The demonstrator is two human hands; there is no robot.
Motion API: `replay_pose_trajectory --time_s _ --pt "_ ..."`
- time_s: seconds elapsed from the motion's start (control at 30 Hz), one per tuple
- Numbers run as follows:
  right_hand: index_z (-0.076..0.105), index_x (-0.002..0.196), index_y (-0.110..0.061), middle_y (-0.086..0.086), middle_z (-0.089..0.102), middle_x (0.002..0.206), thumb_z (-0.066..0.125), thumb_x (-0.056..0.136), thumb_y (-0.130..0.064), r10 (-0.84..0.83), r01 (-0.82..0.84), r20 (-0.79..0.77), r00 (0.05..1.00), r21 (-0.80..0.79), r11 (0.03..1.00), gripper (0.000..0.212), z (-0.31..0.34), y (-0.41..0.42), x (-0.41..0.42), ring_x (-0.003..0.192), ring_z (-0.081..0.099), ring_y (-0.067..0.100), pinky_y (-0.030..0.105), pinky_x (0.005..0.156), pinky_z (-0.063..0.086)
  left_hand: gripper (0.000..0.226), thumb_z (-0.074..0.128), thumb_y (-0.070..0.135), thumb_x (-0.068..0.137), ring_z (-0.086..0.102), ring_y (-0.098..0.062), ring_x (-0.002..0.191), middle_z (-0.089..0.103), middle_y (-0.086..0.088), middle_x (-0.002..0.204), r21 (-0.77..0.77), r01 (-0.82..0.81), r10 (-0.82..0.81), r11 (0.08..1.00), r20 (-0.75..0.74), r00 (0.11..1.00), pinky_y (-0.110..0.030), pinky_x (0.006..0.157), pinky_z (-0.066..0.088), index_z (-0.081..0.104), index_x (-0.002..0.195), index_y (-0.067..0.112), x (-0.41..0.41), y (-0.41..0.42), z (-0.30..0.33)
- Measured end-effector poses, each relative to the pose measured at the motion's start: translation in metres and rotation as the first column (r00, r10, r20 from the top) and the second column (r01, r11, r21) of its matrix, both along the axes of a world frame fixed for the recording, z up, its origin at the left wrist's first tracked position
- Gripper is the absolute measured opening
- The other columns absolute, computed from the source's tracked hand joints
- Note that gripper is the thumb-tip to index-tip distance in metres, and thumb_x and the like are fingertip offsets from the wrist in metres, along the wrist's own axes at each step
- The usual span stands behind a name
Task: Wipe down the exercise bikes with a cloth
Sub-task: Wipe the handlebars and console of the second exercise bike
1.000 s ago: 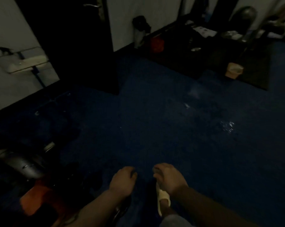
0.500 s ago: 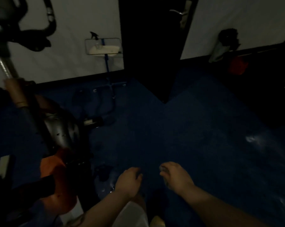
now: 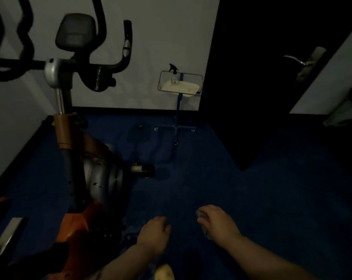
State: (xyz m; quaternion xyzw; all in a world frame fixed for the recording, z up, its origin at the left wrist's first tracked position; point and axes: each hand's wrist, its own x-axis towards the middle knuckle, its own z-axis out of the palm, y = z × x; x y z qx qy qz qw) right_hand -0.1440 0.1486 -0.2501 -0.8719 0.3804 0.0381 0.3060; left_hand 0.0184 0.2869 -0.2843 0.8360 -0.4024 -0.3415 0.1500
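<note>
The room is dim. An exercise bike [image 3: 94,178] with an orange and silver body stands at the left, its grey console [image 3: 76,31] and black handlebars up against the wall. Handlebars of a second bike [image 3: 1,47] show at the far left edge. My left hand [image 3: 154,233] hangs low in the middle with fingers curled downward; what it holds, if anything, is lost in the dark. My right hand [image 3: 218,223] is beside it, curled round a small greyish cloth [image 3: 200,214] that peeks out at the fingertips. Both hands are off the bike.
A blue wheeled stand [image 3: 178,126] carries a white tray [image 3: 181,86] with a spray bottle [image 3: 174,74] by the far wall. A dark door [image 3: 252,87] with a metal handle [image 3: 300,61] stands open to the right. Blue carpet [image 3: 252,188] covers the floor.
The view has swung left and up, bringing the bike, its console and the tray stand into sight. Both hands keep the same curled pose low in front of me.
</note>
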Motion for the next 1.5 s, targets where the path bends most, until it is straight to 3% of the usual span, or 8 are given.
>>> replay_pose_trajectory --time_s 0.5,0.6,0.7,0.83,1.1,1.23,1.37,1.5 --pt "0.055 0.122 -0.022 -0.006 0.056 0.121 0.050 0.096 -0.032 0.302 -0.303 0.043 0.952 0.010 0.953 0.029 0.013 -0.176 0.138 0.106 0.050 0.009 0.022 0.089 0.043 0.041 0.043 0.034 0.095 0.049 -0.019 0.126 0.051 -0.001 0.139 -0.034 -0.386 0.387 0.922 0.050 0.921 -0.029 0.104 0.037 0.049 0.133 0.018 0.090 -0.126 0.013" --pt "0.047 0.120 -0.028 -0.010 0.053 0.115 0.053 0.094 -0.033 0.344 -0.348 0.137 0.929 0.010 0.937 0.028 0.032 -0.207 0.179 0.092 0.049 -0.002 0.008 0.070 0.038 0.042 0.045 0.034 0.095 0.048 -0.017 0.128 0.050 0.000 0.140 -0.090 -0.485 0.489 0.870 0.041 0.871 -0.026 0.105 0.036 0.048 0.135 0.019 0.109 -0.155 0.022" --pt "0.043 0.100 -0.033 -0.015 0.055 0.099 0.060 0.089 -0.035 0.344 -0.357 0.232 0.910 0.014 0.934 0.020 0.054 -0.226 0.221 0.081 0.051 -0.005 0.009 0.058 0.037 0.040 0.049 0.031 0.095 0.050 -0.016 0.125 0.054 -0.001 0.137 -0.204 -0.608 0.619 0.767 -0.011 0.785 -0.024 0.104 0.036 0.051 0.132 0.019 0.128 -0.175 0.041" --pt "0.051 0.090 -0.028 -0.010 0.059 0.092 0.068 0.083 -0.035 0.320 -0.359 0.450 0.834 0.001 0.933 0.020 0.097 -0.226 0.285 0.084 0.058 0.006 0.026 0.068 0.049 0.036 0.053 0.026 0.094 0.051 -0.015 0.121 0.057 -0.002 0.131 -0.397 -0.702 0.744 0.591 -0.067 0.664 -0.026 0.104 0.036 0.055 0.129 0.017 0.166 -0.179 0.080" --pt "0.054 0.092 -0.028 -0.007 0.051 0.099 0.071 0.080 -0.030 0.347 -0.404 0.833 0.431 -0.165 0.900 0.021 0.198 -0.183 0.418 0.088 0.053 -0.004 0.003 0.072 0.040 0.034 0.054 0.023 0.093 0.051 -0.007 0.112 0.056 0.005 0.122 -0.723 -0.640 0.839 0.259 -0.160 0.520 -0.023 0.095 0.039 0.055 0.127 0.018 0.274 -0.165 0.174" --pt "0.059 0.096 -0.020 -0.008 0.047 0.105 0.073 0.079 -0.031 0.488 -0.391 0.771 0.408 -0.336 0.857 0.024 0.208 -0.158 0.476 0.090 0.051 0.002 0.011 0.075 0.045 0.030 0.053 0.026 0.093 0.050 0.003 0.104 0.051 0.025 0.106 -0.779 -0.569 0.831 0.262 -0.118 0.544 -0.017 0.085 0.043 0.054 0.123 0.029 0.313 -0.150 0.194" --pt "0.065 0.102 -0.021 -0.003 0.057 0.108 0.067 0.082 -0.039 0.619 -0.353 0.544 0.566 -0.518 0.779 0.027 0.187 -0.143 0.502 0.101 0.054 0.015 0.031 0.092 0.039 0.036 0.051 0.026 0.095 0.051 -0.006 0.113 0.051 0.015 0.116 -0.753 -0.583 0.797 0.304 -0.133 0.588 -0.025 0.094 0.042 0.051 0.130 0.024 0.347 -0.137 0.189" --pt "0.068 0.104 -0.016 0.003 0.064 0.106 0.066 0.084 -0.030 0.705 -0.264 0.399 0.586 -0.728 0.632 0.024 0.163 -0.139 0.479 0.107 0.056 0.021 0.034 0.093 0.037 0.037 0.047 0.023 0.097 0.045 0.001 0.120 0.051 0.011 0.132 -0.762 -0.549 0.718 0.344 -0.164 0.677 -0.023 0.102 0.038 0.047 0.134 0.025 0.363 -0.138 0.178"
